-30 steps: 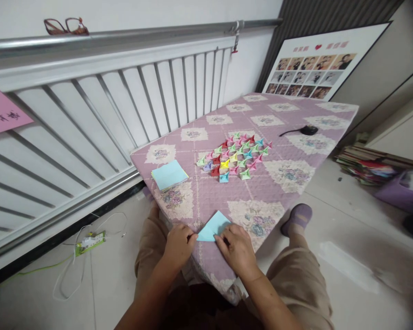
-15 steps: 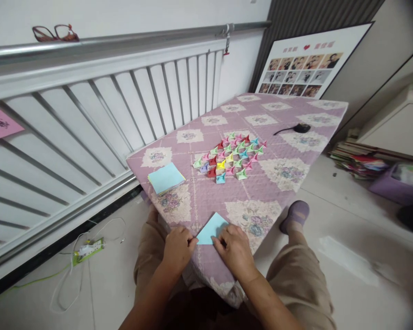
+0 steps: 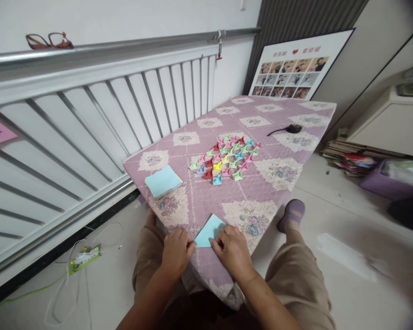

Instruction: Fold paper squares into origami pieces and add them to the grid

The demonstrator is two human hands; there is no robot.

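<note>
Head view, clock read from the folded blue sheet (image 3: 207,233), twelve pointing away from the body. Largest first: a surface (image 3: 209,199) draped in floral cloth, stretching off toward one o'clock, shifted leftward in the frame along with everything on it, apparently through a turn of the camera alone. Next, just past twelve, rows of small folded paper pieces (image 3: 225,159) in mixed colours, unchanged in arrangement. At four o'clock, the right hand (image 3: 232,250), clamped over the sheet's right end, thumb pressed near the lower edge. At eight, the left hand (image 3: 177,251), thumb and fingers together, seemingly pinching the left corner. Between ten and eleven, a pile of square paper (image 3: 163,181) topped with pale blue, left untouched. Last, at the clock's centre near the closest end of the surface, the sheet itself: hardly moved under the same grip, apparently lying a little flatter than a second ago. Best read as a crease being pressed down, only a small advance.
</note>
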